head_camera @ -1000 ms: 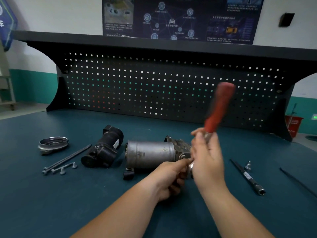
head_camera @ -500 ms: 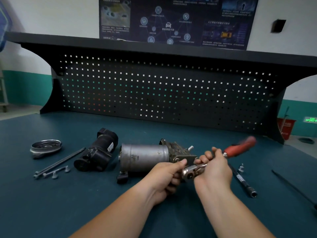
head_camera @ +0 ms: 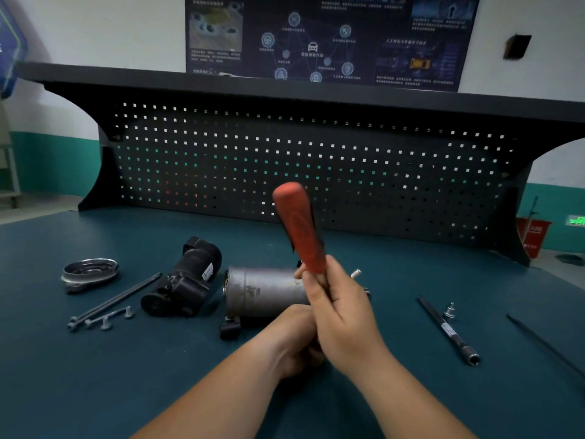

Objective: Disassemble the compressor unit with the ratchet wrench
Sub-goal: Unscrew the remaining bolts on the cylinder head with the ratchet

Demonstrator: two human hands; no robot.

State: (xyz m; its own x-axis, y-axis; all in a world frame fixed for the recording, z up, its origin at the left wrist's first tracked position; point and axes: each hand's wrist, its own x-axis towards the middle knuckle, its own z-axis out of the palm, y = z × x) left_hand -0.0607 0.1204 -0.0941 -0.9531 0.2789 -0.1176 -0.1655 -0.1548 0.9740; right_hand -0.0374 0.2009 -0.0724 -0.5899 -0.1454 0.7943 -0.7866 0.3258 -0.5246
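Right hand (head_camera: 340, 315) wrapped tight round the ratchet wrench (head_camera: 300, 226), red handle tilted upward, left hand (head_camera: 292, 339) curled against the compressor unit (head_camera: 262, 291) lying on the green bench (head_camera: 95, 375), its grip hidden.

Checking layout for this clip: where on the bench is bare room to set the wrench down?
Bare: the bench near-left, in front of the long bolts; also between the right hand and the extension bar. Crowded: from the metal cap across to the compressor body.
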